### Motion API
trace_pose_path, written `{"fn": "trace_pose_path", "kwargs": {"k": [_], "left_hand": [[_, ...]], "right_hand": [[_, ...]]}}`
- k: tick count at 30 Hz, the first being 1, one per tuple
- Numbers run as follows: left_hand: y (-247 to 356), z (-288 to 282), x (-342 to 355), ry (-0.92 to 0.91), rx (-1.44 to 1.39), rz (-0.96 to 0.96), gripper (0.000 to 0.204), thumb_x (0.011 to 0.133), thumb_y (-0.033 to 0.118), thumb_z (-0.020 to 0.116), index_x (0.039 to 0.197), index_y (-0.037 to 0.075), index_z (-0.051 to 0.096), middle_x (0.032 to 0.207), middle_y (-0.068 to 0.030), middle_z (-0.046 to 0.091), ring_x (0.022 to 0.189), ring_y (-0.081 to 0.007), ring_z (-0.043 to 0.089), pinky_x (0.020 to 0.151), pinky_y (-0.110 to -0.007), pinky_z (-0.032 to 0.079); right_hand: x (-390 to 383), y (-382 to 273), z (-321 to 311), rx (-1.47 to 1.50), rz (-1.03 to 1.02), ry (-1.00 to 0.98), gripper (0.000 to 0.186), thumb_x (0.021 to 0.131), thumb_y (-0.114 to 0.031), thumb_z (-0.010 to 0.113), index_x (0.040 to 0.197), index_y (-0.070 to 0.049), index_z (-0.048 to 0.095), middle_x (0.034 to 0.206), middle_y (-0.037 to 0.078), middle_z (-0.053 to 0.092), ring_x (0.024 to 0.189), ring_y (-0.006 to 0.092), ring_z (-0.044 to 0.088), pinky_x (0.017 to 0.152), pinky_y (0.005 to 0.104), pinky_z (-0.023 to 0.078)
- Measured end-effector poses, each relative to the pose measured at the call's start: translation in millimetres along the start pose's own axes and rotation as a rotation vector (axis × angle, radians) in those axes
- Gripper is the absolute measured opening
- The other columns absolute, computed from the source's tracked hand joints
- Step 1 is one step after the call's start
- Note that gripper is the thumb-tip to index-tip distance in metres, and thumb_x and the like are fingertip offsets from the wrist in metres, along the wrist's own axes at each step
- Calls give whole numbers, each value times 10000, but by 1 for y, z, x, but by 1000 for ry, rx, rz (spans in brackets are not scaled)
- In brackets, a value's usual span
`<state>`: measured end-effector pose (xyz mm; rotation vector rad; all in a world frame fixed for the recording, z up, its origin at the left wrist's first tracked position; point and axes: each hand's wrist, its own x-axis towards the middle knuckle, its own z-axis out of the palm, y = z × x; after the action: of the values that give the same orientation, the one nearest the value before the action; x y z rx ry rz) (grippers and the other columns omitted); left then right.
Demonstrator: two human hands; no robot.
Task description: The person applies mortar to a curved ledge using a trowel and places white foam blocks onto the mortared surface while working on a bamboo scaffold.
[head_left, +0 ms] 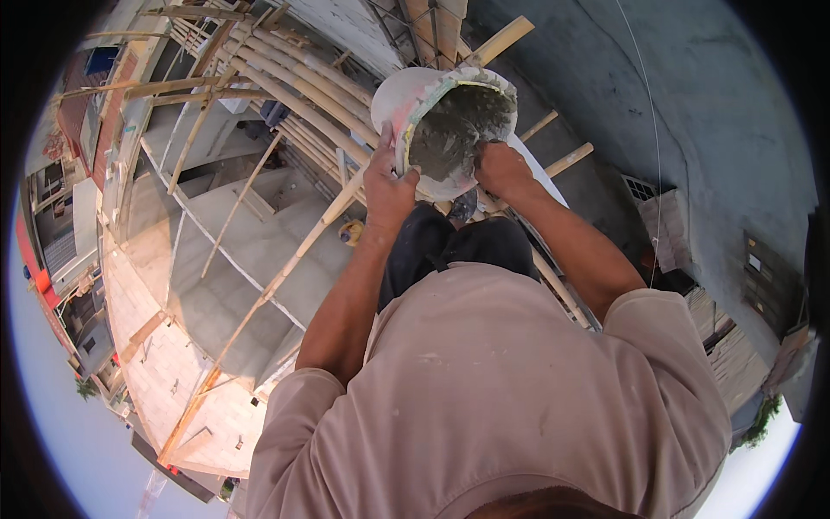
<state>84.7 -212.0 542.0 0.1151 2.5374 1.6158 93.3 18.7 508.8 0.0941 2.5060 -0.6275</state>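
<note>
A pale, mortar-smeared bucket (389, 99) is tilted in front of me, its mouth turned toward me. Wet grey mortar (445, 130) coats its inside, and dried lumps crust the rim. My left hand (389, 183) grips the bucket's left side, thumb over the rim and fingers along the outer wall. At the lower right of the mouth, my right hand (506, 170) is closed, its knuckles against the mortar. Whatever those fingers hold, if anything, is hidden.
Bamboo scaffold poles (303, 82) run below and to the left, with a long slanting pole (285, 268). A grey plastered wall (718, 112) rises on the right, crossed by a hanging line (650, 112). Far below lies a concrete surface (259, 233).
</note>
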Motion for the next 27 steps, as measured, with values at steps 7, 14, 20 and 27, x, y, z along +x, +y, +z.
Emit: {"fn": "trace_pose_path", "kwargs": {"k": [7, 14, 20, 27], "left_hand": [[-6, 8, 2, -12, -158, -93, 533, 755, 4, 686, 1282, -67, 654, 1602, -248, 416, 1461, -288, 461, 1146, -325, 370], [-10, 0, -15, -37, -252, -359, 520, 766, -7, 670, 1281, -75, 656, 1604, -242, 419, 1467, -256, 442, 1130, -309, 362], [-22, -2, -16, -5, -142, -208, 530, 782, -23, 658, 1311, -54, 642, 1324, -130, 608, 1206, -185, 545, 1036, -300, 415], [-19, 3, -15, 52, -188, -211, 490, 799, -41, 648, 1289, -53, 644, 1107, -69, 729, 999, -154, 659, 934, -285, 487]], "right_hand": [[-27, 9, 44, 24, -126, -47, 271, 885, -177, 615, 1031, 30, 710, 1063, 271, 698, 1052, 408, 694, 921, 485, 563], [-8, 6, 45, 118, -42, -221, 316, 842, -205, 652, 974, 71, 732, 953, 307, 709, 973, 437, 712, 887, 499, 575], [-36, 0, 46, -11, -248, -185, 207, 837, -129, 678, 965, 8, 763, 1056, 232, 726, 985, 411, 727, 880, 483, 588], [-51, -9, 54, 55, -196, -160, 274, 833, -131, 642, 1019, 54, 720, 1100, 283, 694, 1085, 439, 671, 954, 493, 545]]}}
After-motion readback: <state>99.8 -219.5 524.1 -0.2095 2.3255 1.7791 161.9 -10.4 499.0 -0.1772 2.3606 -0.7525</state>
